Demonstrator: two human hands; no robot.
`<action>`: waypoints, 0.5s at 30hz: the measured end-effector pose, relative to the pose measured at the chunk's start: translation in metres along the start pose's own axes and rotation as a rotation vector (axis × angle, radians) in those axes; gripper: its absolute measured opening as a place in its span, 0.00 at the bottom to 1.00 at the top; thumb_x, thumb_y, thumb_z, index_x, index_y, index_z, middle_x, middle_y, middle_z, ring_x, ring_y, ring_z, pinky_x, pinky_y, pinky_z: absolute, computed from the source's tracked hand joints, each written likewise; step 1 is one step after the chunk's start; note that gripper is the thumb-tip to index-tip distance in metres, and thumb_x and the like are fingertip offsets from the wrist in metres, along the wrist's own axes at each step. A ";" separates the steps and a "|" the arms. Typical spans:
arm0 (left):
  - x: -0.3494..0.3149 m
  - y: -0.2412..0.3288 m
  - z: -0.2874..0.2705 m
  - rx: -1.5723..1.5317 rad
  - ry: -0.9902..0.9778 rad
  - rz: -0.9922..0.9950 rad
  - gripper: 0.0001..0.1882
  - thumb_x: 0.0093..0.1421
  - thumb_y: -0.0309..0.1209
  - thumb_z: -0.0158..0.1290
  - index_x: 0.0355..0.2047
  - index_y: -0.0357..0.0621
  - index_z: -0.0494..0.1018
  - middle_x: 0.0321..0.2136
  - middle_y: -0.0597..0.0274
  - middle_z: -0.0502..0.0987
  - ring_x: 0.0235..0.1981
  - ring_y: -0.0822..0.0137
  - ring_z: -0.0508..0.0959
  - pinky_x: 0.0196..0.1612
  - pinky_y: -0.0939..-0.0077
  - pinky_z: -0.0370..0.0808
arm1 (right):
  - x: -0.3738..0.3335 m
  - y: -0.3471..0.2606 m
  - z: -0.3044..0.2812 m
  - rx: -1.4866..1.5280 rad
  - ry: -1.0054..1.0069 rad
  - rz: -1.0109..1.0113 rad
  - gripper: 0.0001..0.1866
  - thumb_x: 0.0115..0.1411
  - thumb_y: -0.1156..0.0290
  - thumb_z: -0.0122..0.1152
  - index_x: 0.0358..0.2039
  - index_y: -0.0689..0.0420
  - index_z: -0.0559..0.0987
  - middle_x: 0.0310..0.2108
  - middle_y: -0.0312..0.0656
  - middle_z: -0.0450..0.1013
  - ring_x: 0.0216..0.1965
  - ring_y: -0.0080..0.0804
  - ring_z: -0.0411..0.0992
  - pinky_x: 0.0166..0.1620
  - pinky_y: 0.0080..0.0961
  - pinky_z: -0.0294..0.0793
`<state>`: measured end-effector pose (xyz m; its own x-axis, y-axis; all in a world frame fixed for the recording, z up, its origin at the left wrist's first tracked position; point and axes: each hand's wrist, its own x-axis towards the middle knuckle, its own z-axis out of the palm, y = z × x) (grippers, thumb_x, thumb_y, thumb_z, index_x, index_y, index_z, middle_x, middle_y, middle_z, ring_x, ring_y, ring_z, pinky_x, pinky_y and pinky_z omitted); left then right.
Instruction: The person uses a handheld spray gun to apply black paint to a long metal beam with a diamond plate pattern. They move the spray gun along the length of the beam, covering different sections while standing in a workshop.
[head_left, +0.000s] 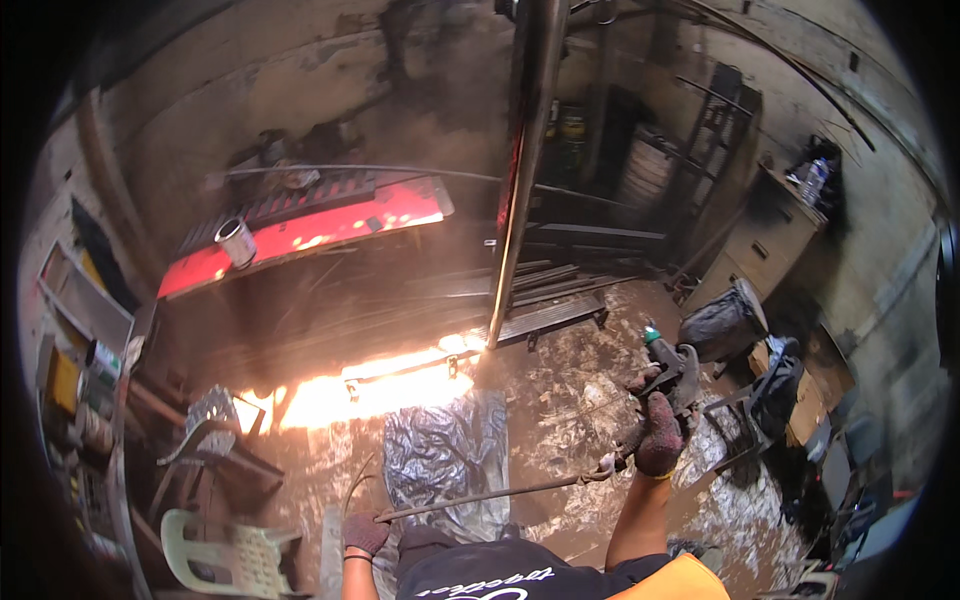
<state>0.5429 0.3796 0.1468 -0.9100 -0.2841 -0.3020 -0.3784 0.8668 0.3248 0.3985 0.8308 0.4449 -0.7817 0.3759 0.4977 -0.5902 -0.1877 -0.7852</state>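
My left hand (367, 533), in a dark reddish knitted glove, is closed around one end of a long thin cord (490, 496). The cord stretches up to the right and has a knot-like lump near my other hand. My right hand (660, 440), gloved alike, is raised with its fingers closed at the lower part of a dark grey tool with a green end (672, 365). The tool's exact kind is not clear, and the glove hides where it is held. Below and between my hands lies a crumpled silvery plastic sheet (445, 450) on the floor.
An upright metal post (525, 170) stands ahead. Behind it is a red bench (310, 235) bearing a can (236, 243). A pale plastic chair (225, 550) stands near left, a filing cabinet (752, 240) far right. Metal bars (545, 282) lie beyond the sheet. Sunlight and haze blur the left.
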 end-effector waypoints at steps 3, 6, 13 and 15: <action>-0.039 0.014 0.000 -0.066 0.118 -0.014 0.17 0.58 0.48 0.56 0.27 0.49 0.84 0.28 0.45 0.81 0.33 0.41 0.81 0.37 0.49 0.77 | 0.007 -0.001 -0.019 0.110 0.013 -0.020 0.40 0.61 0.77 0.53 0.72 0.68 0.51 0.50 0.47 0.69 0.48 0.36 0.72 0.54 0.36 0.74; -0.055 0.017 0.002 -0.081 0.174 -0.039 0.20 0.60 0.49 0.56 0.23 0.46 0.81 0.25 0.45 0.80 0.31 0.40 0.80 0.34 0.48 0.75 | 0.009 0.001 -0.030 0.116 -0.033 -0.022 0.40 0.61 0.78 0.54 0.72 0.65 0.52 0.53 0.48 0.68 0.51 0.36 0.70 0.55 0.36 0.75; -0.026 0.005 -0.017 -0.037 0.293 -0.021 0.19 0.60 0.47 0.57 0.21 0.47 0.81 0.22 0.45 0.79 0.28 0.42 0.80 0.31 0.50 0.75 | 0.016 0.028 -0.012 0.120 -0.025 -0.012 0.37 0.63 0.77 0.54 0.71 0.62 0.54 0.56 0.50 0.68 0.54 0.39 0.70 0.59 0.41 0.73; 0.001 -0.006 -0.023 -0.077 0.397 0.034 0.20 0.59 0.46 0.58 0.17 0.47 0.80 0.19 0.47 0.77 0.24 0.43 0.79 0.28 0.51 0.74 | 0.020 0.050 -0.012 0.123 -0.013 0.017 0.35 0.64 0.77 0.52 0.71 0.62 0.55 0.56 0.50 0.68 0.54 0.40 0.71 0.59 0.43 0.72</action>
<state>0.5405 0.3649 0.1656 -0.9112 -0.4051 0.0752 -0.3447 0.8496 0.3993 0.3557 0.8399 0.4116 -0.7937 0.3602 0.4903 -0.5968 -0.3044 -0.7425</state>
